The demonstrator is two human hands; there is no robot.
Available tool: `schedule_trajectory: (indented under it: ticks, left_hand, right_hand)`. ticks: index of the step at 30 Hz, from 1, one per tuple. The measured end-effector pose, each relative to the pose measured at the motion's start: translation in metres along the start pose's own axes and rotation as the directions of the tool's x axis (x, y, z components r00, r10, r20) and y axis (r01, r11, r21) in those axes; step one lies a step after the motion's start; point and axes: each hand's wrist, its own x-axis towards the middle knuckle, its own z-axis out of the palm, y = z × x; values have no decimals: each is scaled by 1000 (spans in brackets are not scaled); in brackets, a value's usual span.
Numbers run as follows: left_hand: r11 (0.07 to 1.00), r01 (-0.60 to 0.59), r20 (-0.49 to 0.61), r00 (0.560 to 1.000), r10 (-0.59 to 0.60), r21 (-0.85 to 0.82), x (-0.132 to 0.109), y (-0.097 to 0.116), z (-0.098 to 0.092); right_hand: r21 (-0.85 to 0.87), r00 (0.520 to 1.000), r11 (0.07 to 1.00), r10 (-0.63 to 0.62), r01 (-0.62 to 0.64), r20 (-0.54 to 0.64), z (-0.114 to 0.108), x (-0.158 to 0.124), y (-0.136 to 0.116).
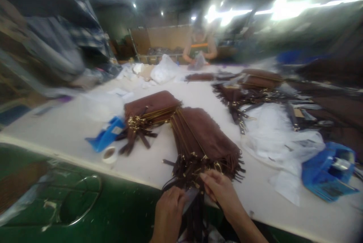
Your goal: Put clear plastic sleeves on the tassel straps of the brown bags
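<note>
The white worktable [70, 137] carries a near stack of brown fringed bags [207, 133] at its front edge, directly beyond the hands; they look like suede or soft leather. Each bag should be light and limp, the stack heavier and inclined to slide apart, so a grip across the layered edges would suit better than one on the fringe, which would splay. Just behind to the left lies a smaller second stack [155, 103] of similar bags.

The right hand [219, 188] is at the stack's strap end, thumb and forefinger brought narrowly together on a dark strap. The left hand [170, 205] has its fingers curled, apparently around a pale film-like piece [190, 199]; blur hides its exact hold. Dark straps [197, 212] hang over the table edge between the hands, probably pliable and easily tangled. Smallest, the gold-toned clasps [217, 166] look hard and may scratch or snag; taking the strap beside them seems safer.
</note>
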Motion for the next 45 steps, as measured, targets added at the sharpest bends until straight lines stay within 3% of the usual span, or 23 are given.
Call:
schedule_trajectory:
  ticks: [9,12,18,23,26,33,39,45]
  left_hand:
    - [990,75,68,995,-68,-122,9,16,-9]
    - [990,66,76,996,-57,-128,12,21,-9]
    - [981,97,148,986,-72,-167,12,24,-11]
    - [930,197,232,964,-127,-311,9,18,-15]
    - [916,220,249,959,-139,-336,8,13,-15]
    - [953,185,217,967,-134,-238,8,10,-14]
    - [965,145,210,973,-98,-219,12,16,-15]
    - [981,49,135,991,-24,-189,12,16,-6]
  right_hand:
    - [18,999,999,-30,29,31,-7,0,-5]
    - [78,999,996,33,-36,39,-6,0,-3]
    - [374,978,915,83,-150,189,-5,1,-2]
    - [458,945,861,70,-219,320,-10,-2,-3]
    - [436,939,879,36,-193,343,-9,-1,-3]
    - [252,967,967,-31,-35,253,-2,-1,-11]
    - [182,964,983,-42,-7,264,-6,-5,-12]
    - [169,966,986,-44,0,257,-6,-5,-11]
